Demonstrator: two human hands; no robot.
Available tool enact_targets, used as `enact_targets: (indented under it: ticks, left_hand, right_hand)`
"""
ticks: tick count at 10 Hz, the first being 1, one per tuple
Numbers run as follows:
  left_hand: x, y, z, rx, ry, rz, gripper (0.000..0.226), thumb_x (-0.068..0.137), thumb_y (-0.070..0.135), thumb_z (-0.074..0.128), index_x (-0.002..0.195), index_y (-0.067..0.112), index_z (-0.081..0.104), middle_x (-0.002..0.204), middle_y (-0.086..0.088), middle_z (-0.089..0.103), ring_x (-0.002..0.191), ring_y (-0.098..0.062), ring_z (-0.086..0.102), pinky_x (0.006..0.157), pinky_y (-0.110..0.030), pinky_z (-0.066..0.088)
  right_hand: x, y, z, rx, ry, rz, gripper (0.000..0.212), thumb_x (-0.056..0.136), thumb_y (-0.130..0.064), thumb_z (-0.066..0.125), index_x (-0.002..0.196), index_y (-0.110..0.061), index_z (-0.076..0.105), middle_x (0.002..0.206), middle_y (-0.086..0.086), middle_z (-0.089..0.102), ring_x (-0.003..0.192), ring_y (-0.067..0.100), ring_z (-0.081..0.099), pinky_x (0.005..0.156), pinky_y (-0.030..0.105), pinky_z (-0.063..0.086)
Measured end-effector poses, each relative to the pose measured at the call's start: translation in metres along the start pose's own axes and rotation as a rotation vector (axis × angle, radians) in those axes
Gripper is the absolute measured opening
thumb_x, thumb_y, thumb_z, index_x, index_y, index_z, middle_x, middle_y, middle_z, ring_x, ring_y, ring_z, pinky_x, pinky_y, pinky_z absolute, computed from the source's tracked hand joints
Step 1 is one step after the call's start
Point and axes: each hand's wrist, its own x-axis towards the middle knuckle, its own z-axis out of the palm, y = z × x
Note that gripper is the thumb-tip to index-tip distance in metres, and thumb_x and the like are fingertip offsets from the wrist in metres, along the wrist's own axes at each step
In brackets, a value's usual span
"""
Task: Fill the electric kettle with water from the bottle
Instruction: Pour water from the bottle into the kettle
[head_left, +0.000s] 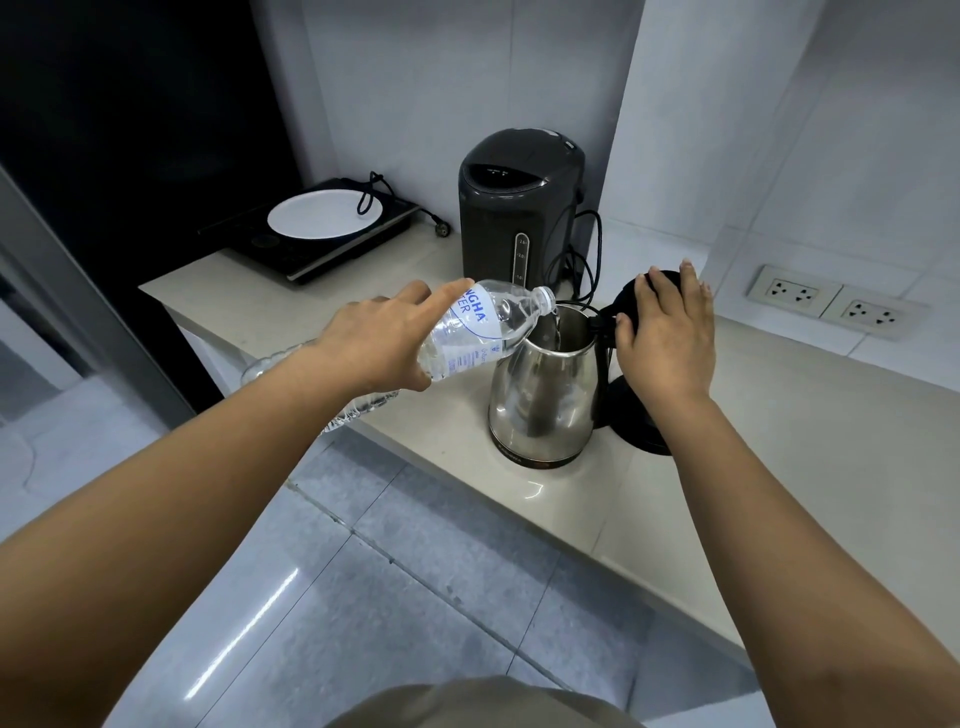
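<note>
The left hand (371, 345) is wrapped around the middle of a clear, ribbed plastic bottle (483, 332), fingers curled over its blue-and-white label, index finger extended along the top. The bottle is tilted neck-down to the right, its uncapped mouth just above the kettle opening, and a thin stream of water falls from it into the kettle (545, 395). The kettle is a polished steel body, tapering toward the top, with a dark band at the foot; it stands on the pale stone counter (779, 447) near the front edge. The right hand (667, 332) lies flat, fingers spread and nearly straight, pressed against the raised black lid (626, 306), holding it back behind the opening; it grips nothing. A black round base (639, 415) sits just behind the kettle, partly hidden by the right wrist. Behind stands a tall dark grey water boiler (519, 208) with a level gauge and trailing black cords. Farther left, a black hotplate (311, 234) carries a white plate (317, 215). Two wall sockets (836, 306) are set in the white tiled wall at right.
</note>
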Motion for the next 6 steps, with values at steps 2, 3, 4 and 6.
enact_targets:
  ticks: [2,3,4,6]
  left_hand:
    - [0.0001,0.0001,-0.0007,0.002,-0.006,0.000,0.113,0.070,0.041,0.077,0.149,0.042,-0.003,0.132,0.001,0.043,0.102,-0.034,0.059,0.074,-0.040,0.047]
    - [0.0005,-0.0003,-0.0013,0.000,-0.009,-0.002,0.113,0.070,0.041,0.077,0.149,0.043,-0.004,0.133,0.000,0.043,0.102,-0.034,0.059,0.074,-0.041,0.048]
    - [0.0010,-0.0009,-0.0017,0.000,-0.011,-0.001,0.113,0.070,0.040,0.078,0.149,0.043,-0.004,0.133,0.000,0.042,0.102,-0.033,0.059,0.072,-0.039,0.046]
    - [0.0003,-0.0020,-0.0020,-0.012,-0.009,-0.010,0.112,0.070,0.040,0.077,0.149,0.043,-0.002,0.132,0.000,0.043,0.102,-0.034,0.059,0.072,-0.039,0.046]
  right_hand:
    - [-0.0001,-0.0005,0.0001,-0.002,-0.001,0.003,0.048,0.096,-0.029,0.047,0.138,-0.006,0.047,0.149,0.010,0.042,0.148,0.030,0.015,0.122,0.043,0.007]
    - [-0.0003,-0.0005,-0.0002,0.001,0.001,0.002,0.048,0.096,-0.029,0.047,0.138,-0.005,0.047,0.149,0.010,0.042,0.148,0.030,0.015,0.122,0.043,0.007]
    - [-0.0006,-0.0008,-0.0005,-0.003,0.000,0.002,0.048,0.096,-0.029,0.047,0.138,-0.006,0.047,0.149,0.010,0.042,0.148,0.030,0.015,0.121,0.043,0.007]
    - [-0.0003,0.0004,0.0005,0.007,0.004,0.002,0.048,0.096,-0.028,0.048,0.138,-0.005,0.047,0.149,0.011,0.042,0.148,0.030,0.015,0.121,0.043,0.007]
